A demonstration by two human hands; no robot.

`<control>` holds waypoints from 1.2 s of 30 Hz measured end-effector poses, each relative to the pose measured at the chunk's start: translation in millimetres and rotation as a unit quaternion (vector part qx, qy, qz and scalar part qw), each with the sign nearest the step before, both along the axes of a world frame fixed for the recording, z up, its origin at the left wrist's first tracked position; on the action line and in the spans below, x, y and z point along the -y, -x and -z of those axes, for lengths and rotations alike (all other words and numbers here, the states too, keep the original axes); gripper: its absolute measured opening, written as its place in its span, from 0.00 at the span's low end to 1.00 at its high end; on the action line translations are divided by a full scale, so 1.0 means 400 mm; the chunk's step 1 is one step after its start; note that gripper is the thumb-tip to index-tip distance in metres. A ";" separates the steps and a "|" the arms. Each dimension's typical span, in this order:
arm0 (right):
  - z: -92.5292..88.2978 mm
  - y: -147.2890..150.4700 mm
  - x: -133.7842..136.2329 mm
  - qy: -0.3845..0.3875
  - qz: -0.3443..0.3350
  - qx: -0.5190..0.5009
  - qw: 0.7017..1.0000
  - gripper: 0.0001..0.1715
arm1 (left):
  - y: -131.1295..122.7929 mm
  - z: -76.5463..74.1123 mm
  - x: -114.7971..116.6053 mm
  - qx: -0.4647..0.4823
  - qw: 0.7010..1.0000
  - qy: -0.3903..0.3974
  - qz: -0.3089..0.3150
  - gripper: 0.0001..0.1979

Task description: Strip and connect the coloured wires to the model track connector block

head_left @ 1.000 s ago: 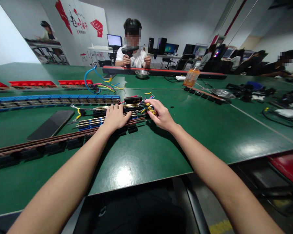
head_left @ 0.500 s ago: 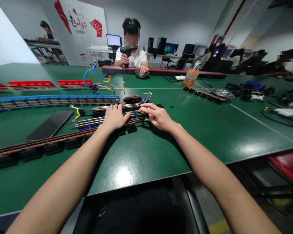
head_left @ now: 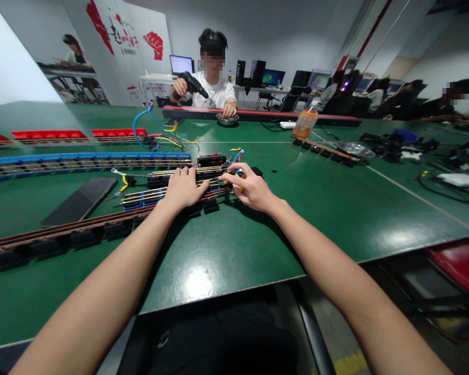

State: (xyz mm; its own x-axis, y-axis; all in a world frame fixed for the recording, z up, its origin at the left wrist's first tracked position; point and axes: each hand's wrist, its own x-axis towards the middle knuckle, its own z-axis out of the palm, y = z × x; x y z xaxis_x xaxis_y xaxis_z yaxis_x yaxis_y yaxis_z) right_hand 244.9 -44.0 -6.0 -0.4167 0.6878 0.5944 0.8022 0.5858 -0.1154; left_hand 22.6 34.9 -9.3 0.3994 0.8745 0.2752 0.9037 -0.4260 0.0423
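Note:
My left hand (head_left: 183,188) lies flat, fingers stretched, across an assembly of brass-coloured strips (head_left: 156,197) set in blue and black holders. Just right of it, my right hand (head_left: 254,188) is closed on a screwdriver (head_left: 237,183) with a yellow handle, lying low over the right end of the strips. The fingers cover much of it, and whether its tip touches a screw is too small to tell. Beside the fingertips, red and blue wires (head_left: 239,155) stick up at the end of the assembly. Copper-coloured strips (head_left: 101,225) on black holders run under my left wrist.
A phone (head_left: 80,200) lies left of my hands. Beyond it are blue rail holders (head_left: 86,160) and red ones (head_left: 49,135). Across the table a person holds a power drill (head_left: 193,84), one hand in a metal bowl (head_left: 227,121). An orange drink bottle (head_left: 305,123) stands at right.
My right hand has shifted slightly and its grip on the screwdriver has turned a little. My left hand stays put. The person opposite has swung the drill left and tilted it downward.

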 end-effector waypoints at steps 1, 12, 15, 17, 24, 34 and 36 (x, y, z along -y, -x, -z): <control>0.003 0.001 -0.002 -0.006 -0.002 -0.007 1.000 0.31 | 0.000 0.000 0.000 0.002 1.000 0.001 0.000 0.35; 0.013 0.002 -0.013 0.018 -0.033 -0.098 0.995 0.23 | 0.002 0.001 0.000 0.013 1.000 0.007 0.001 0.35; 0.013 0.002 -0.012 0.025 -0.033 -0.090 0.995 0.23 | 0.002 0.001 0.000 0.013 1.000 0.007 0.003 0.35; 0.012 0.002 -0.011 0.018 -0.040 -0.089 0.995 0.25 | 0.002 0.003 -0.002 0.013 1.000 0.004 0.003 0.35; 0.015 0.001 -0.011 0.004 -0.049 -0.087 0.995 0.28 | 0.006 0.012 -0.009 0.014 1.000 -0.003 0.007 0.34; 0.009 0.005 -0.013 0.051 -0.055 -0.155 0.985 0.25 | 0.003 0.004 -0.001 0.023 1.000 0.015 -0.002 0.35; 0.010 0.000 -0.016 0.069 -0.064 -0.168 0.981 0.29 | 0.002 0.003 0.000 0.020 1.000 0.015 0.000 0.35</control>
State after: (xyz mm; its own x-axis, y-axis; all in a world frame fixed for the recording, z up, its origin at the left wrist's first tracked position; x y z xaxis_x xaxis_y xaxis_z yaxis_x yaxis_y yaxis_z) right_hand 244.8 -37.8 -9.9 -0.3014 0.7267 0.6173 0.6259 0.6391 -0.4469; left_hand 21.7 35.0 -10.3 0.3880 0.8832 0.2635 0.9015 -0.4232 0.0912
